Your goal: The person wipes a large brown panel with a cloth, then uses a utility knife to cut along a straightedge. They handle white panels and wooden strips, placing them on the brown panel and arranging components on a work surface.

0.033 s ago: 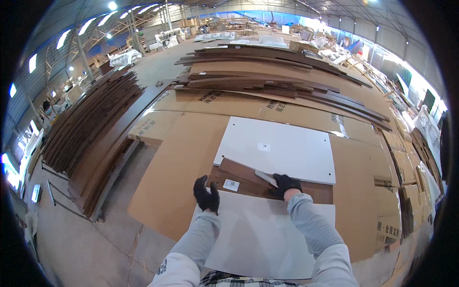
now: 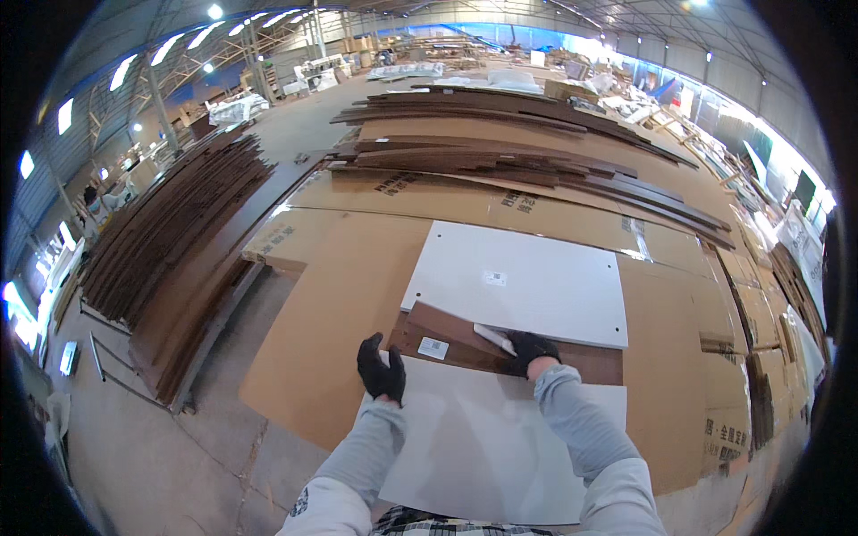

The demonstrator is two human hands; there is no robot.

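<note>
My right hand (image 2: 534,350), in a black glove, is closed on a small flat whitish piece (image 2: 492,338) whose exact kind I cannot make out. It lies slanted over a short brown strip (image 2: 447,324), which rests at an angle on a brown board (image 2: 581,357). A white label (image 2: 433,347) is stuck on the brown surface. My left hand (image 2: 382,368), also gloved, is open, thumb and fingers apart, beside the left end of the boards. A near white panel (image 2: 492,438) lies below the brown board, a far white panel (image 2: 518,277) with corner holes above it.
Flat brown cardboard (image 2: 331,295) lies beneath the panels. Long dark brown boards (image 2: 500,161) lie beyond, and a big stack of dark strips (image 2: 179,223) stands at the left on a metal frame. Cartons (image 2: 755,330) line the right side. A far-left person (image 2: 93,201) is partly visible.
The whitish piece and my right hand have shifted very slightly left. My left hand has also edged a little left. The panels stay where they were.
</note>
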